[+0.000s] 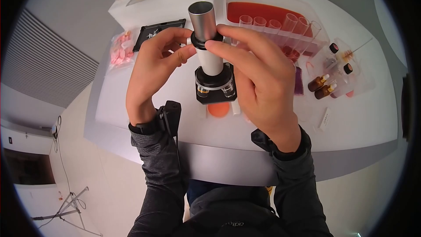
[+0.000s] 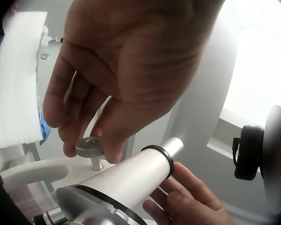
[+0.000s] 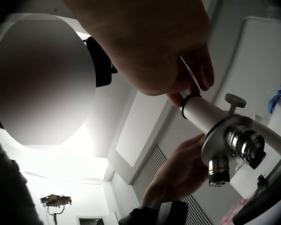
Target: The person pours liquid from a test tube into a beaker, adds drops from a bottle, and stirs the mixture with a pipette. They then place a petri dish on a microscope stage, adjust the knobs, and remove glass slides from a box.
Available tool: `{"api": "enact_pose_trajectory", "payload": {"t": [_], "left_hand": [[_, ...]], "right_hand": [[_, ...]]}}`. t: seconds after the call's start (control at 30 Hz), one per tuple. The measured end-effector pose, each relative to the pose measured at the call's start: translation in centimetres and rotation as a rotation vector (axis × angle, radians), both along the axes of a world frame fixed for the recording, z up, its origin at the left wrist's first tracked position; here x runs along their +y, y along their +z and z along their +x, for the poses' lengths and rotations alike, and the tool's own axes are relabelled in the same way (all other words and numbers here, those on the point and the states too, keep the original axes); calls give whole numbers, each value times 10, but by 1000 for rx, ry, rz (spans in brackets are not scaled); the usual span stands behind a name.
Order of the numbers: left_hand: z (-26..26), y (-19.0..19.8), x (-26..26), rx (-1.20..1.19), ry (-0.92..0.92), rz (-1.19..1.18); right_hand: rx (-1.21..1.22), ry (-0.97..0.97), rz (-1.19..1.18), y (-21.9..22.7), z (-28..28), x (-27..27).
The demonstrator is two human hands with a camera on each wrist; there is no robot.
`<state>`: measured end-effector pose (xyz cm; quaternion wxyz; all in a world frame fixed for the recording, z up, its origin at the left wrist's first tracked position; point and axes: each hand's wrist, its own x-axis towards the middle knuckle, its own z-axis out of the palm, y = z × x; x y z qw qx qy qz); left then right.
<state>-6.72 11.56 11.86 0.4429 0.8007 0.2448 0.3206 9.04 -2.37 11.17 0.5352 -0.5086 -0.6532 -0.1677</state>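
Note:
A microscope stands upright on the table in front of the person, with a white body tube, a silver upper tube and objective lenses below. The left hand is on its left side, thumb and fingertips pinching the knurled focus knob, as the left wrist view shows. From the right, the right hand holds the black collar at the base of the silver tube between thumb and index finger. Its other fingers are partly hidden in the head view.
An orange dish lies before the microscope's base. Behind on the right are a tub of red liquid, several clear test tubes and brown dropper bottles. A black tray, pink pieces in a bag and a white block lie left.

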Motion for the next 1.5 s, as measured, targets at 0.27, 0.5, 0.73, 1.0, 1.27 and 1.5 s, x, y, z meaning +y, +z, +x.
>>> {"api": "enact_pose_trajectory", "payload": {"t": [0.27, 0.5, 0.73, 1.0, 1.27, 1.5], "left_hand": [[1, 2, -1, -8, -56, -64], [1, -1, 1, -22, -27, 2], [-1, 1, 0, 10, 14, 48], [1, 4, -2, 17, -12, -93], [1, -3, 2, 16, 14, 134], [1, 5, -3, 28, 27, -76]], "right_hand": [[-30, -4, 23, -2, 2, 2], [-24, 4, 14, -3, 2, 3], [-8, 9, -5, -3, 1, 2], [4, 27, -3, -3, 1, 2], [-6, 26, 1, -3, 2, 2], [-8, -2, 38, -4, 2, 5]]}}
